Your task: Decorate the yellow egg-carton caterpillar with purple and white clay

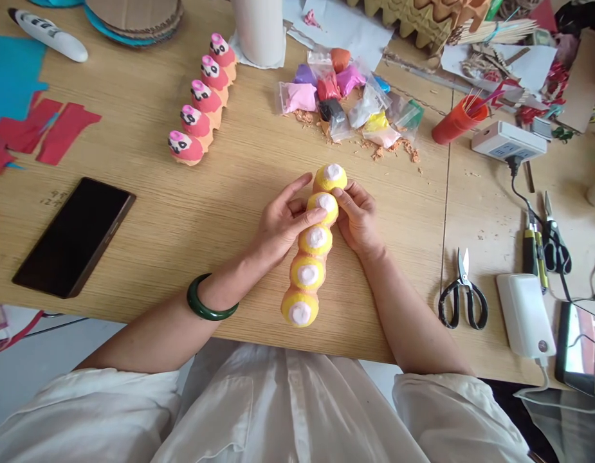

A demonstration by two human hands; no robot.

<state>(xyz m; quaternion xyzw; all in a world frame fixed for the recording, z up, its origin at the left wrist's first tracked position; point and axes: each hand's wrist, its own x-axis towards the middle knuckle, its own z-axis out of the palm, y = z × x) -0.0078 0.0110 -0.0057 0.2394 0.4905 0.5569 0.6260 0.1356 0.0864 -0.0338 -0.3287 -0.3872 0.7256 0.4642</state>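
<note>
A yellow egg-carton strip (312, 257) with several bumps capped in white-pink clay lies on the wooden table (191, 218), running from the front edge toward the middle. My left hand (282, 222), with a green bangle on its wrist, rests against the strip's left side, and one finger presses the white cap of the second bump from the far end. My right hand (357, 215) cups the same bump from the right, fingers curled onto it. A similar red-and-orange strip (201, 103) with pink caps and black marks stands farther back on the left.
Small bags of coloured clay (348, 96) lie behind the hands. A black phone (75, 235) is at the left, with red paper scraps (46, 132) beyond it. Scissors (464, 292), a power bank (523, 315), a power strip (509, 141) and an orange cup (454, 122) crowd the right.
</note>
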